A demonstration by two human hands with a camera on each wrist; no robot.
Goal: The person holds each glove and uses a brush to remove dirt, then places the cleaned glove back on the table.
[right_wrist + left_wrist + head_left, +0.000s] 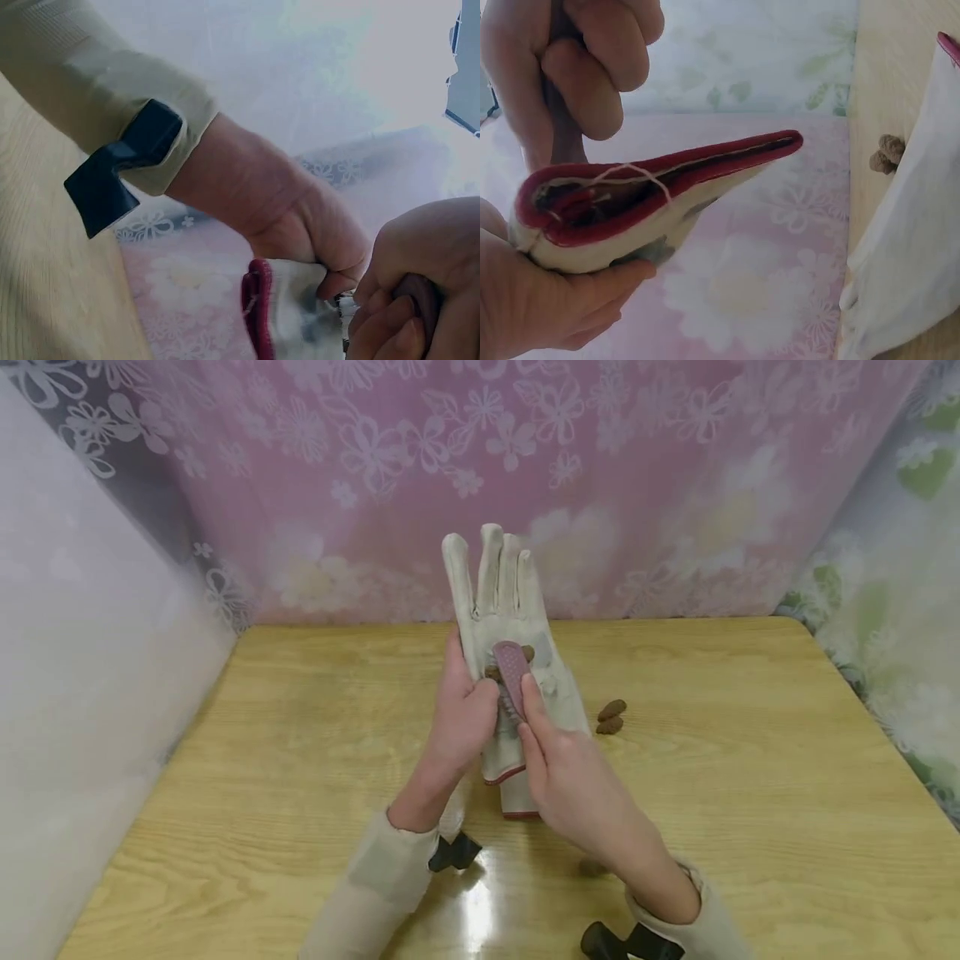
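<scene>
A cream work glove point(498, 585) with a red-trimmed cuff point(667, 187) stands upright over the table, fingers pointing up. My left hand point(461, 718) grips it from the left at the palm and cuff. My right hand point(562, 768) holds a small reddish-pink brush-like tool point(512, 672) against the glove's palm, fingers curled round its handle point(421, 294). The left wrist view looks into the flattened cuff opening, with my right hand's fingers point(592, 67) above it. A second cream glove point(907, 247) hangs or lies just right of the first, its red-edged cuff point(519, 802) low between my wrists.
Two small brown pieces point(611, 717) lie on the wooden table point(750, 760), right of the gloves, with another brown spot point(592, 866) near my right wrist. Flowered curtains close off the back and both sides. Black straps point(453, 852) sit on both sleeves.
</scene>
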